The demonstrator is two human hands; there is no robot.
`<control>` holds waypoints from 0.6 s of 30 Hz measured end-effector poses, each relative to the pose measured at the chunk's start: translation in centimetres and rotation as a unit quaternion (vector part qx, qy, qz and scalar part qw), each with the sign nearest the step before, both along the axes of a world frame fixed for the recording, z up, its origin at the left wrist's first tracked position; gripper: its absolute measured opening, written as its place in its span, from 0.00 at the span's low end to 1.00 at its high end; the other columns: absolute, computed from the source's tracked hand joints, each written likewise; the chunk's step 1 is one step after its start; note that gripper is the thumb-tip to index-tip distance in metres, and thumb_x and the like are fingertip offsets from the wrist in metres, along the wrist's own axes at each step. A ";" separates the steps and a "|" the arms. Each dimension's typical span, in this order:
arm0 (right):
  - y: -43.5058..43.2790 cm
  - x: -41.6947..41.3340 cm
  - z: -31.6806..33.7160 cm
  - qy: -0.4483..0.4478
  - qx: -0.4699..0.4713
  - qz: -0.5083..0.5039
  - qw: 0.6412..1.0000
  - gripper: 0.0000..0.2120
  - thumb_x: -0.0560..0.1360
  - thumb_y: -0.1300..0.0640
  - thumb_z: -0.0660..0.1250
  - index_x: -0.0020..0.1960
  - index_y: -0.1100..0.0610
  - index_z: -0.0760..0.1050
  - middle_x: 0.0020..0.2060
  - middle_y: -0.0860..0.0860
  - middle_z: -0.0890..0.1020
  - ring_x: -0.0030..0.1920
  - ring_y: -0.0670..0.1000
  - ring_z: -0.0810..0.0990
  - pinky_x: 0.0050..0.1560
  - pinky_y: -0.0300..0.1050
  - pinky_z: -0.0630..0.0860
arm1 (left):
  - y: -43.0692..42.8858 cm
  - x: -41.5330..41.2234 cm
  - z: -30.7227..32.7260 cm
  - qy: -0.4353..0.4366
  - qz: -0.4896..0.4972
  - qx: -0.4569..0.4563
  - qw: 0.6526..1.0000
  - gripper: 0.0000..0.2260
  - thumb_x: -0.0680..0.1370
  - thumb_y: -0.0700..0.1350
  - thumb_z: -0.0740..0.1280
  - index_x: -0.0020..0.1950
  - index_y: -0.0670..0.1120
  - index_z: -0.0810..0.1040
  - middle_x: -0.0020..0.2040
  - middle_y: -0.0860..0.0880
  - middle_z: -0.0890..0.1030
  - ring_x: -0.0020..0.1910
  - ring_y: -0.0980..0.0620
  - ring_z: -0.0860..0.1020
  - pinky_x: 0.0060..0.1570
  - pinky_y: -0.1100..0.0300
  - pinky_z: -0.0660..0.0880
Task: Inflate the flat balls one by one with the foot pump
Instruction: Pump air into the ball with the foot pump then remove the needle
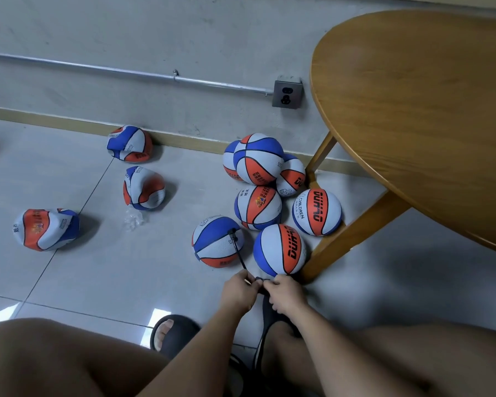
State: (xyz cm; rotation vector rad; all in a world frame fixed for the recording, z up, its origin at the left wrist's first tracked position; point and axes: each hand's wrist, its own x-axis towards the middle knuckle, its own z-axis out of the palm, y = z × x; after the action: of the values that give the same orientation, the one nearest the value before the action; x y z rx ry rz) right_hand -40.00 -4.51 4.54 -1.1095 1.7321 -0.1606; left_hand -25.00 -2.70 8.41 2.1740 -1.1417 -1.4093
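Grey tiled floor beside wall. Grip: left hand [236,290] and right hand [284,296] close together, fingers curled, pinching thin black hose [242,263] just above black foot pump [266,313]. Hose runs up to round blue-white-orange ball [212,247], nozzle seated in it. Crumpled flat balls [143,187] lie well apart, left. Risk: tug on hose pulls nozzle out; ball rolls away. Pump mostly hidden under hands, legs; exact fingerhold unclear.

Balls [257,208] on grey tiled floor [98,282]
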 end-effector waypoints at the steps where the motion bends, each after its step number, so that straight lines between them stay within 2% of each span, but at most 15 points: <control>1: 0.0 -0.1 -0.4 -0.002 0.003 -0.001 1.000 0.17 0.63 0.33 0.62 0.35 0.46 0.72 0.27 0.50 0.75 0.32 0.56 0.74 0.36 0.50 0.71 | 0.0 0.0 0.1 0.002 0.002 0.001 1.000 0.10 0.80 0.54 0.71 0.47 0.48 0.79 0.45 0.51 0.86 0.46 0.49 0.83 0.48 0.53 0.82; 3: -0.1 0.5 2.5 -0.009 -0.018 -0.002 1.000 0.19 0.67 0.35 0.63 0.36 0.51 0.70 0.27 0.51 0.75 0.32 0.56 0.74 0.36 0.50 0.71 | -0.4 0.0 0.8 0.006 0.009 -0.005 1.000 0.10 0.80 0.53 0.71 0.47 0.46 0.80 0.44 0.50 0.86 0.46 0.49 0.83 0.45 0.55 0.80; 5: -0.9 1.2 5.2 -0.016 -0.053 -0.014 0.998 0.17 0.75 0.43 0.66 0.37 0.55 0.71 0.29 0.52 0.77 0.31 0.55 0.75 0.34 0.46 0.71 | -1.4 0.0 2.0 0.018 0.027 -0.031 0.999 0.11 0.80 0.51 0.72 0.47 0.43 0.80 0.41 0.49 0.85 0.43 0.50 0.81 0.44 0.56 0.77; 7: -2.3 1.6 7.2 -0.027 -0.095 -0.044 0.994 0.16 0.79 0.49 0.66 0.38 0.58 0.72 0.29 0.53 0.77 0.31 0.54 0.75 0.34 0.45 0.70 | -2.9 0.1 3.5 0.047 0.058 -0.071 0.995 0.13 0.78 0.50 0.73 0.45 0.41 0.77 0.40 0.47 0.84 0.38 0.51 0.79 0.42 0.54 0.76; 9: -3.6 2.0 8.6 -0.039 -0.132 -0.072 0.988 0.16 0.78 0.49 0.66 0.37 0.57 0.70 0.29 0.53 0.75 0.32 0.54 0.73 0.35 0.47 0.70 | -4.3 0.3 5.2 0.078 0.084 -0.099 0.988 0.13 0.76 0.50 0.74 0.42 0.43 0.75 0.39 0.47 0.83 0.35 0.52 0.75 0.39 0.55 0.74; 12: -4.3 2.5 9.7 -0.075 -0.154 -0.101 0.980 0.15 0.75 0.48 0.65 0.36 0.56 0.67 0.28 0.53 0.73 0.31 0.54 0.71 0.34 0.48 0.68 | -5.5 0.5 6.3 0.095 0.096 -0.120 0.984 0.14 0.76 0.51 0.74 0.39 0.47 0.73 0.34 0.52 0.77 0.34 0.53 0.73 0.38 0.55 0.72; 15: -3.9 2.3 9.1 -0.107 -0.128 -0.121 0.978 0.15 0.73 0.48 0.66 0.38 0.59 0.69 0.28 0.53 0.73 0.31 0.54 0.71 0.33 0.50 0.69 | -5.1 0.3 5.8 0.104 0.103 -0.116 0.982 0.13 0.77 0.50 0.75 0.39 0.47 0.74 0.34 0.51 0.78 0.34 0.53 0.73 0.37 0.56 0.73; 18: -3.2 1.8 7.3 -0.120 -0.078 -0.128 0.981 0.14 0.77 0.52 0.67 0.44 0.63 0.72 0.29 0.55 0.73 0.31 0.55 0.72 0.32 0.48 0.68 | -4.2 0.1 4.8 0.097 0.097 -0.097 0.986 0.13 0.78 0.50 0.75 0.40 0.47 0.75 0.36 0.49 0.82 0.32 0.54 0.75 0.35 0.59 0.74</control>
State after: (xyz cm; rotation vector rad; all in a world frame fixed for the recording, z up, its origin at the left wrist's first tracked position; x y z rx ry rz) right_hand -38.15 -7.70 11.79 -0.9315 1.6587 -0.5758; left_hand -24.88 -6.85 13.17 1.9106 -0.9274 -1.3308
